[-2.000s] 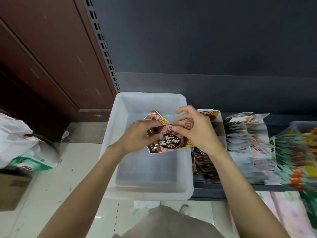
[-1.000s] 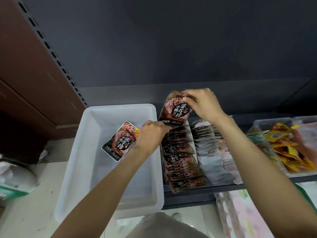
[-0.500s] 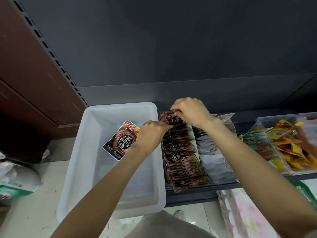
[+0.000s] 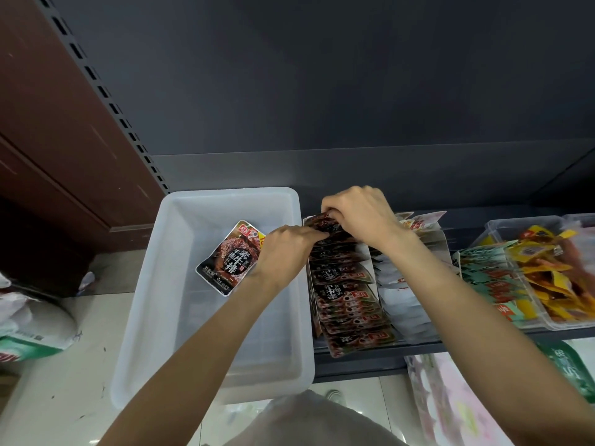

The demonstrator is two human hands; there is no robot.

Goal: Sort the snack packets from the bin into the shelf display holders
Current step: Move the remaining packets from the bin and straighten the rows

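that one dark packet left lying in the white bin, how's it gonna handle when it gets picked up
The dark packet looks flat and thin, so it is probably light and somewhat floppy. Its glossy film may be slippery; pinching an edge seems safer. Lying flat on the white bin floor, it should slide rather than roll.

A dark grey metal shelf (image 4: 370,352) ran along the wall and carried the goods. At its left end sat a translucent white plastic bin (image 4: 146,304), jutting past the shelf's front edge. Just beside it on the right stood a row of dark brown snack packets (image 4: 347,297), overlapping from back to front, then a row of white packets (image 4: 404,294). Further right lay a clear plastic tray (image 4: 492,225) heaped with yellow and green packets (image 4: 547,278).
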